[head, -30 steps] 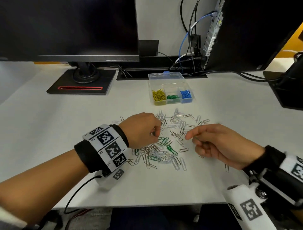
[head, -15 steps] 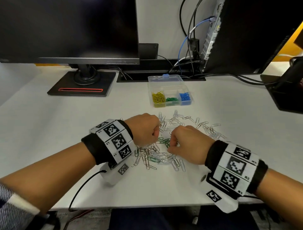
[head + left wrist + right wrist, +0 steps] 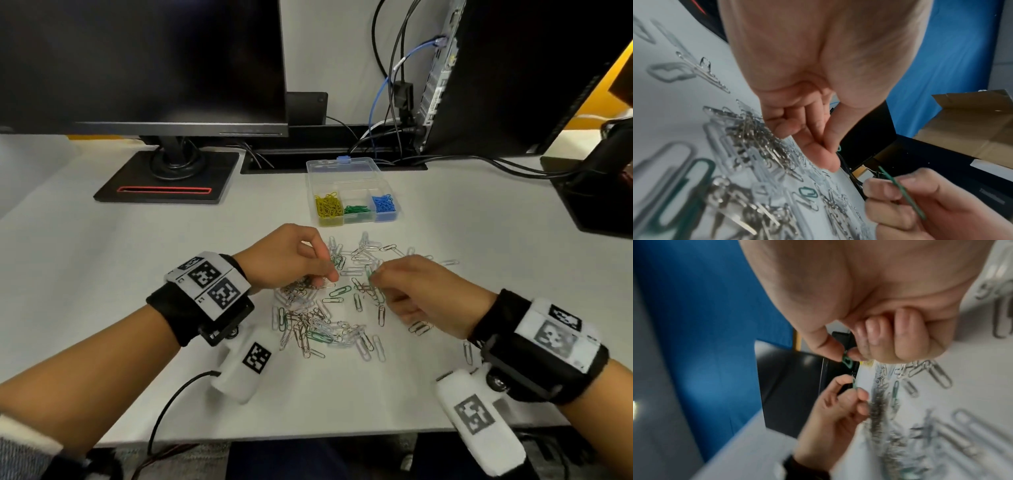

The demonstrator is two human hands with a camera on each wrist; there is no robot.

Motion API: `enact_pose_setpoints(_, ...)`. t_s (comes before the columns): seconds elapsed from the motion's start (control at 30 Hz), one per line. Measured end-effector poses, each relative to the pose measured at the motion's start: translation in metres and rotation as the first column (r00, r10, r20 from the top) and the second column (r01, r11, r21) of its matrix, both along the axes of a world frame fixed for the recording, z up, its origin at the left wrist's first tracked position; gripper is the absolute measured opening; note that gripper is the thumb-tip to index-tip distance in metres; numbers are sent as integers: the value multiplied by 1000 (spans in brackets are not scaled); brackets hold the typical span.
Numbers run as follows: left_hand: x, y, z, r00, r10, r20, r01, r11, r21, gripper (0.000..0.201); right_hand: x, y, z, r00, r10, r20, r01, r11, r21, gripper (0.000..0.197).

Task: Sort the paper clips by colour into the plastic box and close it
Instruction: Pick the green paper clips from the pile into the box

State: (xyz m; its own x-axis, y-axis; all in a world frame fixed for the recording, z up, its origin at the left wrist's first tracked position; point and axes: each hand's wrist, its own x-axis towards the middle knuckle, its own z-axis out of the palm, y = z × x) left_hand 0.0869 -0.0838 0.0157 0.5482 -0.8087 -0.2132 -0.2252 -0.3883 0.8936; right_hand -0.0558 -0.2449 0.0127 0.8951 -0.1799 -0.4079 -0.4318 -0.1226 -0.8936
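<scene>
Left hand (image 3: 291, 260) and right hand (image 3: 421, 294) each pinch green clip above loose paper clips (image 3: 322, 325) on table (image 3: 102, 274); plastic box (image 3: 352, 192) open behind.

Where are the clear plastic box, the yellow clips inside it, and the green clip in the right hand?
Clear plastic box (image 3: 342, 165): head view, open lid's far rim.
Yellow paper clips (image 3: 328, 209): head view, middle of heap.
Green paper clip (image 3: 847, 362): right wrist view, end below thumb.

Standing on the white tabletop (image 3: 102, 260): a black monitor (image 3: 144, 61) on a square base (image 3: 164, 181), a computer tower (image 3: 513, 75) trailing black and blue cables (image 3: 387, 102). Showing behind: pale wall (image 3: 325, 44), blue partition (image 3: 694, 321), open cardboard box (image 3: 972, 123).
</scene>
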Motion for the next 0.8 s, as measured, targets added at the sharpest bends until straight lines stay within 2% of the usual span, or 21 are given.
enact_pose_setpoints(0.03, 0, 0, -1, 1000, 1, -14, -1, 1000, -10, 14, -3, -4, 0, 999, -47, -11, 49, 982, 181, 33)
enact_pose_setpoints(0.07, 0, 0, -1, 1000, -13, -6, 13, 1000, -11, 18, -6, -8, -1, 997, -73, -30, 79, 931, 356, 29)
enact_pose_setpoints(0.1, 0, -1, -2, 998, -41, 38, 40, 999, 12, 21, -9, -11, 0, 996, -78, -44, 90, 853, 514, 23)
enact_pose_setpoints(0.17, -2, -4, -2, 983, -92, 160, 76, 992, 102, 29, -14, -19, -2, 997, -73, -37, 76, 647, 759, 13)
enact_pose_setpoints(0.23, -4, -9, -2, 959, -122, 254, 77, 980, 181, 31, -21, -25, -5, 998, -68, -1, 31, 452, 892, 9)
enact_pose_setpoints(0.27, -7, -11, -3, 942, -141, 304, 77, 974, 213, 27, -24, -27, -8, 997, -67, 22, 5, 384, 923, 7)
enact_pose_setpoints(0.33, -13, -14, -2, 893, -194, 407, 75, 954, 290, 21, -30, -29, -12, 996, -78, 51, -25, 306, 952, 6)
enact_pose_setpoints(0.43, -19, -19, -1, 838, -215, 502, 59, 950, 308, 14, -37, -29, -14, 993, -102, 65, -33, 282, 959, 7)
enact_pose_setpoints(0.57, -19, -26, -6, 731, -360, 580, 137, 910, 392, 31, -37, -33, -12, 988, -155, 10, 39, 306, 951, 20)
enact_pose_setpoints(0.7, -16, -31, -11, 726, -361, 586, 145, 913, 383, 28, -36, -35, -13, 981, -191, -25, 99, 392, 914, 24)
enact_pose_setpoints(0.8, -14, -32, -8, 721, -369, 587, 160, 912, 377, 28, -38, -35, -12, 980, -197, -20, 103, 423, 900, 18)
